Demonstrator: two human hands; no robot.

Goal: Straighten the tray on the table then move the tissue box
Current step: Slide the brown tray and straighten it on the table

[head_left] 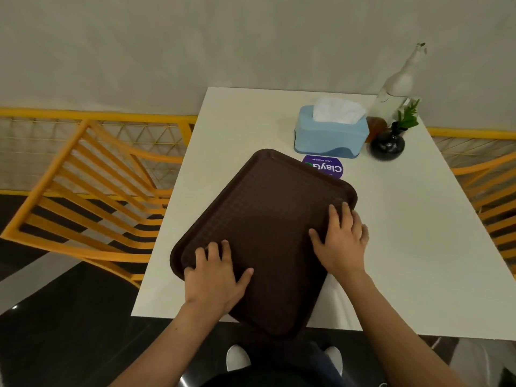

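Note:
A dark brown tray lies skewed on the white table, one corner hanging over the near edge. My left hand rests flat on the tray's near-left part, fingers spread and curling over its left rim. My right hand presses on the tray's right side, fingers spread on the surface. A light blue tissue box with white tissue sticking out stands beyond the tray near the far edge, apart from both hands.
A purple round sticker lies partly under the tray's far corner. Right of the tissue box stand a black vase with a green sprig, an amber jar and a tall clear bottle. Yellow chairs flank the table on both sides.

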